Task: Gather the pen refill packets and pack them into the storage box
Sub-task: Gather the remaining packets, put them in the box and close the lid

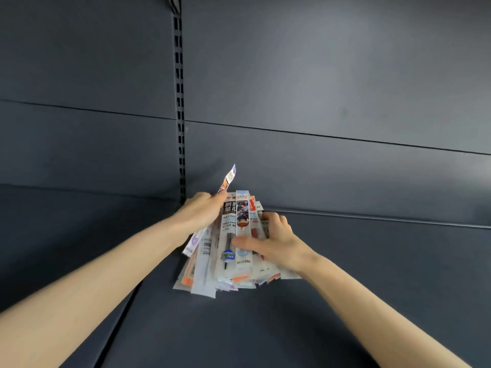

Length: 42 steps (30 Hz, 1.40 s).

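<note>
Nearest me, the dark grey metal shelf [372, 288] carries the fanned lower ends of the long, narrow, printed plastic pen refill packets [228, 264], which splay out unevenly and touch its surface. A little farther, my right hand [276, 243] grips the right side of the bundle, thumb laid flat across the front faces and fingers curled round the right edge. Farther and to the left, my left hand [202, 211] is closed on the upper left edge, fingers wrapped over the tops. One purple-and-white packet [229, 179] sticks up out of the bundle above that hand, tilted right, its tip apart from the rest. To gather well, I judge I should square the stack: stand the lower ends on the shelf and tap them level, squeeze both sides inward, and draw the stray one down into line before lifting, since slick sleeves this loose could slide out from the middle. Beyond the packets rises the plain grey back panel [318, 88], with a black slotted upright [180, 102] to the left. The storage box is not in view, so I cannot tell where it lies.
</note>
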### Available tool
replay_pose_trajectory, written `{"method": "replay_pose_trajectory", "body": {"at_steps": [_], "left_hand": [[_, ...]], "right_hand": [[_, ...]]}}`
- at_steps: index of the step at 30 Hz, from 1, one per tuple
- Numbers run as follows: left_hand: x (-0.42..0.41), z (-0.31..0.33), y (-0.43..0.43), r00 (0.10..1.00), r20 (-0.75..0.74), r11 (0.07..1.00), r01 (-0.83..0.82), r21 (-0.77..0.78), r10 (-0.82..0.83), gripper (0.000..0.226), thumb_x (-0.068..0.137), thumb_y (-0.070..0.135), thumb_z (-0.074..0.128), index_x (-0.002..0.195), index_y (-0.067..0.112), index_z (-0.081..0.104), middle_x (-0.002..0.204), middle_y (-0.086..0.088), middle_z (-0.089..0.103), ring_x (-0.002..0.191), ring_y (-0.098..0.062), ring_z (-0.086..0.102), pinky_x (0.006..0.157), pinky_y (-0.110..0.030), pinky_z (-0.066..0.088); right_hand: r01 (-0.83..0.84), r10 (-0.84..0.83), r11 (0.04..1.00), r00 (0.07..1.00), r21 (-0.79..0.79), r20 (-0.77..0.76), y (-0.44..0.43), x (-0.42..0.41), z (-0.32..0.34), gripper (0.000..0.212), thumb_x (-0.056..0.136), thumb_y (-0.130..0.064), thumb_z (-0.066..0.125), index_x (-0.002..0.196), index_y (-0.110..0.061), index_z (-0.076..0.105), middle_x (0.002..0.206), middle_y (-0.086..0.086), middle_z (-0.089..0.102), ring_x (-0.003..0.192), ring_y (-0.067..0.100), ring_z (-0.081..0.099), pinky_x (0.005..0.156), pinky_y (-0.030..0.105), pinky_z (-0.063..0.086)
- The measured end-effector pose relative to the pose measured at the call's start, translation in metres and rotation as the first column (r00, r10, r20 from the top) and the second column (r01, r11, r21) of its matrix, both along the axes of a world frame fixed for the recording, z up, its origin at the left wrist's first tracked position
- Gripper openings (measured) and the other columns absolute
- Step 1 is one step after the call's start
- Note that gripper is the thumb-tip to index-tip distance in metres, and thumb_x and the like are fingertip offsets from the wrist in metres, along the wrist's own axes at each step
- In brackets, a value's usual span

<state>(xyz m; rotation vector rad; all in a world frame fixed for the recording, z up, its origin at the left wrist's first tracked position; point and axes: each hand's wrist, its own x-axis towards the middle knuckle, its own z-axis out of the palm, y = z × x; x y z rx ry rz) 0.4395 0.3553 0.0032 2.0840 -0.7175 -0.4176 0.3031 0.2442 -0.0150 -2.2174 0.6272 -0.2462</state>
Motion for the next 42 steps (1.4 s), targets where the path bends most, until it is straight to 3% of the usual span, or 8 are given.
{"method": "replay_pose_trajectory", "body": {"at_steps": [7,9,11,18,25,28,33,42], "left_hand": [[0.003,0.004,0.015,0.973,0.14,0.959,-0.208,0.19,0.183,0.051,0.098,0.045,0.03,0.095,0.006,0.063,0.104,-0.011,0.058,0.103,-0.027,0.053,0.092,-0.034,0.041],[0.003,0.014,0.022,0.986,0.014,0.979,-0.169,0.11,0.169,0.046,0.098,0.044,0.036,0.094,0.009,0.066,0.096,-0.007,0.063,0.09,-0.02,0.058,0.081,-0.03,0.044],[-0.005,0.015,0.023,0.991,-0.106,0.995,-0.078,0.055,0.084,0.047,0.097,0.047,0.037,0.117,0.014,0.064,0.123,-0.003,0.063,0.113,-0.02,0.057,0.101,-0.031,0.04],[-0.048,-0.021,0.013,0.983,0.106,0.987,-0.155,0.045,0.15,0.08,0.09,0.056,0.045,0.152,0.024,0.005,0.16,0.005,-0.008,0.148,-0.017,0.0,0.117,-0.042,0.011],[-0.05,-0.013,0.023,0.945,-0.137,0.954,-0.301,-0.006,0.297,0.09,0.077,0.054,0.068,0.143,0.01,0.024,0.146,-0.01,0.036,0.132,-0.027,0.04,0.104,-0.039,0.037],[-0.054,-0.006,0.016,0.936,-0.265,0.961,-0.263,-0.09,0.232,0.065,0.076,0.048,0.072,0.12,0.009,0.045,0.115,-0.003,0.058,0.105,-0.02,0.057,0.085,-0.033,0.047],[-0.06,0.006,-0.004,0.895,-0.439,0.949,-0.201,-0.241,0.079,0.024,0.081,0.031,0.073,0.071,0.019,0.055,0.046,0.009,0.066,0.053,-0.007,0.063,0.049,-0.024,0.051],[-0.057,0.016,-0.009,0.816,-0.578,0.979,-0.097,-0.18,-0.025,0.033,0.068,0.029,0.082,0.096,0.012,0.074,0.078,-0.008,0.077,0.066,-0.022,0.074,0.059,-0.034,0.058]], "right_hand": [[-0.067,0.061,0.996,0.995,-0.064,-0.083,-0.012,-0.004,0.002,0.078,0.07,-0.06,0.071,0.129,-0.017,0.044,0.127,0.0,0.041,0.127,0.019,0.03,0.103,0.033,0.034],[-0.072,0.066,0.994,0.995,-0.082,-0.073,-0.013,-0.005,0.0,0.077,0.071,-0.061,0.069,0.129,-0.018,0.043,0.128,0.0,0.041,0.128,0.019,0.03,0.106,0.035,0.033],[-0.064,0.059,0.994,0.997,-0.09,-0.056,-0.012,-0.006,-0.001,0.078,0.071,-0.062,0.067,0.13,-0.019,0.042,0.13,-0.001,0.041,0.128,0.019,0.03,0.108,0.038,0.033],[-0.079,0.079,0.997,0.996,0.015,-0.029,-0.007,-0.013,0.0,0.076,0.066,-0.067,0.069,0.127,-0.027,0.047,0.127,-0.006,0.039,0.13,0.017,0.026,0.102,0.03,0.031],[-0.031,0.036,0.99,0.999,0.14,-0.033,-0.014,-0.016,0.007,0.061,0.048,-0.078,0.071,0.097,-0.048,0.049,0.126,-0.006,0.053,0.131,0.024,0.04,0.109,0.044,0.037],[-0.041,0.042,0.984,0.999,0.171,-0.003,-0.014,-0.012,-0.003,0.095,0.029,-0.082,0.074,0.11,-0.039,0.046,0.12,-0.005,0.061,0.122,0.022,0.052,0.101,0.043,0.045],[-0.173,0.151,0.911,0.985,0.373,0.087,-0.006,-0.016,0.0,0.083,0.063,-0.035,0.087,0.127,-0.019,0.036,0.116,-0.004,0.066,0.105,0.011,0.066,0.095,0.037,0.053],[-0.338,0.162,0.774,0.923,0.536,0.348,0.001,-0.015,-0.006,0.063,0.073,0.001,0.079,0.127,-0.013,0.049,0.115,0.012,0.07,0.102,0.026,0.07,0.089,0.047,0.055]]}}
